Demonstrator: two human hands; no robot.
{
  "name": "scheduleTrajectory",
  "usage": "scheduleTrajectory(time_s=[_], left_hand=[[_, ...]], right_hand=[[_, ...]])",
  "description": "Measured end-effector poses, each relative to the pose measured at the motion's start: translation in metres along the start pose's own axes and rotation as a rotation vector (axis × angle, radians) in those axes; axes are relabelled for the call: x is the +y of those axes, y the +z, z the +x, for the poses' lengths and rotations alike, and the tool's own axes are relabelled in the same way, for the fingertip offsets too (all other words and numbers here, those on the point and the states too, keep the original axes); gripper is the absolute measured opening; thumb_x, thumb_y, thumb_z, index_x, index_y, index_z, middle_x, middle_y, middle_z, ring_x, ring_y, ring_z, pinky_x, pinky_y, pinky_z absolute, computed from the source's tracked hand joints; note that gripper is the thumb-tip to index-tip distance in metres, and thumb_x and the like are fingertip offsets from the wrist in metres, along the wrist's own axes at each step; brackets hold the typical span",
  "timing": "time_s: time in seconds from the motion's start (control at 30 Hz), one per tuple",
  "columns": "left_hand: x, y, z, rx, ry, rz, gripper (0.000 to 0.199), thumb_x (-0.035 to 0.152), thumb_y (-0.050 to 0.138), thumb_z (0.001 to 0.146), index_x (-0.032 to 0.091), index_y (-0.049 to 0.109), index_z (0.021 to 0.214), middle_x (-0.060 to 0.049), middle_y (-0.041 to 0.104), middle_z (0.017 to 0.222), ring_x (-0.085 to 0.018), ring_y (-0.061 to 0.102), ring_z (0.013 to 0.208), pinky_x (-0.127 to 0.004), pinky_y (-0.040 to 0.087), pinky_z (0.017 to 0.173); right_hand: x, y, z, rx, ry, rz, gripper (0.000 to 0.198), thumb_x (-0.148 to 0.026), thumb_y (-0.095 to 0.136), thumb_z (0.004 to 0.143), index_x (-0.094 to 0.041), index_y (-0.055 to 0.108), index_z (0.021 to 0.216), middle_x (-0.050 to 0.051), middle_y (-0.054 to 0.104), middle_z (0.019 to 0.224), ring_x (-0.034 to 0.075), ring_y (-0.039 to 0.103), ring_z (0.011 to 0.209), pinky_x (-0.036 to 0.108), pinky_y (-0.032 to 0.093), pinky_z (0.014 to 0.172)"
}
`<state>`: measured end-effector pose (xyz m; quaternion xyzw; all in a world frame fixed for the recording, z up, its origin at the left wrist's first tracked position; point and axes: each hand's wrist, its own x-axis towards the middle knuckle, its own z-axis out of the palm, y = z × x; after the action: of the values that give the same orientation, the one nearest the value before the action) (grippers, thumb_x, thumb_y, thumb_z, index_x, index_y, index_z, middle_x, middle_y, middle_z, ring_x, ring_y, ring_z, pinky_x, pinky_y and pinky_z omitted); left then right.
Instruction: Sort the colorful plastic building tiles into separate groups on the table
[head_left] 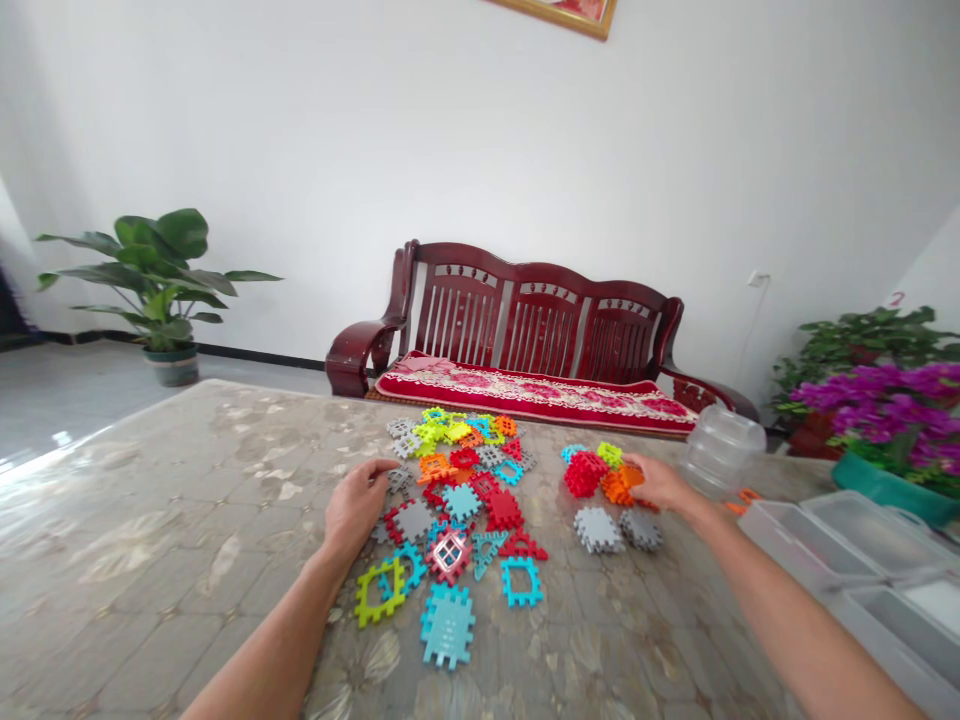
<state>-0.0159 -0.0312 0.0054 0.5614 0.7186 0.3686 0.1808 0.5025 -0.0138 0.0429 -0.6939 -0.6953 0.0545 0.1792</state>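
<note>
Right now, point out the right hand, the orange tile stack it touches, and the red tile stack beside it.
right hand (pixel 660 482), head view, on the back of the hand.
orange tile stack (pixel 616 487), head view, on its top face.
red tile stack (pixel 586 473), head view, on its top tile.

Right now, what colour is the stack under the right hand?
Orange stack, beside a red one; head view.

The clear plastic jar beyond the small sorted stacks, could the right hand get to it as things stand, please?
Probably yes. The right hand rests on the orange stack, and the clear plastic jar stands just beyond it on the table, with bare tabletop between them and nothing in the way.
</note>
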Motion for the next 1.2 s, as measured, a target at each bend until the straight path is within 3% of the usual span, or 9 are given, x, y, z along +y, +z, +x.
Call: scheduleTrajectory(time_s=[0.43,0.53,0.63,0.73,0.8,0.97,1.07,1.2], left_hand=[[-0.004,0.003,0.002,0.017,0.007,0.004,0.034,0.022,0.048,0.084,0.028,0.074,0.104,0.000,0.076,0.105,-0.019,0.068,0.095,-0.023,0.050,0.077],[-0.003,0.003,0.001,0.018,-0.001,-0.003,0.033,0.022,0.048,0.084,0.027,0.074,0.104,0.000,0.076,0.105,-0.019,0.068,0.096,-0.023,0.049,0.080],[-0.003,0.003,0.001,0.008,-0.001,-0.024,0.033,0.020,0.048,0.084,0.028,0.074,0.104,0.000,0.076,0.107,-0.019,0.067,0.098,-0.025,0.049,0.081],[-0.002,0.004,0.000,-0.007,0.001,-0.040,0.034,0.019,0.048,0.084,0.028,0.074,0.103,0.000,0.076,0.107,-0.019,0.067,0.098,-0.025,0.049,0.081],[-0.002,0.004,0.000,-0.006,-0.005,-0.044,0.033,0.019,0.048,0.084,0.028,0.074,0.104,0.000,0.075,0.108,-0.019,0.067,0.098,-0.025,0.048,0.082],[0.001,0.002,-0.003,-0.008,-0.025,-0.053,0.034,0.021,0.046,0.086,0.027,0.073,0.105,0.000,0.075,0.109,-0.019,0.066,0.101,-0.026,0.048,0.082],[0.002,0.001,-0.004,-0.007,-0.021,-0.070,0.033,0.020,0.047,0.086,0.027,0.073,0.104,-0.001,0.075,0.108,-0.019,0.066,0.101,-0.026,0.048,0.085],[0.003,0.001,-0.004,-0.002,-0.017,-0.085,0.035,0.018,0.045,0.086,0.027,0.073,0.104,-0.001,0.075,0.109,-0.019,0.066,0.102,-0.027,0.048,0.087]], right_hand=[[-0.005,0.006,-0.002,-0.089,-0.053,0.053,0.073,-0.009,0.062,0.053,-0.012,0.061,0.126,0.013,0.067,0.126,0.030,0.064,0.114,0.041,0.047,0.102],[-0.008,0.000,-0.004,-0.008,-0.106,0.018,0.072,-0.010,0.063,0.052,-0.015,0.063,0.124,0.012,0.066,0.128,0.031,0.060,0.120,0.044,0.043,0.107],[-0.025,-0.016,-0.005,0.195,-0.169,-0.029,0.065,-0.013,0.063,0.057,-0.016,0.065,0.122,0.013,0.061,0.133,0.032,0.054,0.126,0.046,0.037,0.112],[-0.066,-0.025,-0.010,0.325,-0.263,0.026,0.052,-0.018,0.058,0.069,-0.019,0.066,0.121,0.011,0.062,0.132,0.027,0.055,0.124,0.043,0.037,0.112],[-0.106,-0.019,-0.014,0.251,-0.326,0.089,0.043,-0.018,0.055,0.075,-0.021,0.068,0.116,0.009,0.067,0.124,0.024,0.060,0.117,0.040,0.043,0.107],[-0.207,0.037,-0.017,-0.046,-0.491,0.158,0.036,-0.017,0.056,0.079,-0.022,0.070,0.112,0.007,0.070,0.119,0.023,0.063,0.111,0.038,0.048,0.099],[-0.254,0.070,-0.008,-0.118,-0.528,0.145,0.032,-0.022,0.058,0.084,-0.020,0.069,0.114,0.008,0.070,0.119,0.022,0.063,0.113,0.036,0.045,0.102],[-0.297,0.096,0.012,-0.175,-0.508,-0.023,0.035,-0.028,0.052,0.092,-0.021,0.065,0.124,0.006,0.068,0.126,0.021,0.060,0.118,0.031,0.042,0.102]])
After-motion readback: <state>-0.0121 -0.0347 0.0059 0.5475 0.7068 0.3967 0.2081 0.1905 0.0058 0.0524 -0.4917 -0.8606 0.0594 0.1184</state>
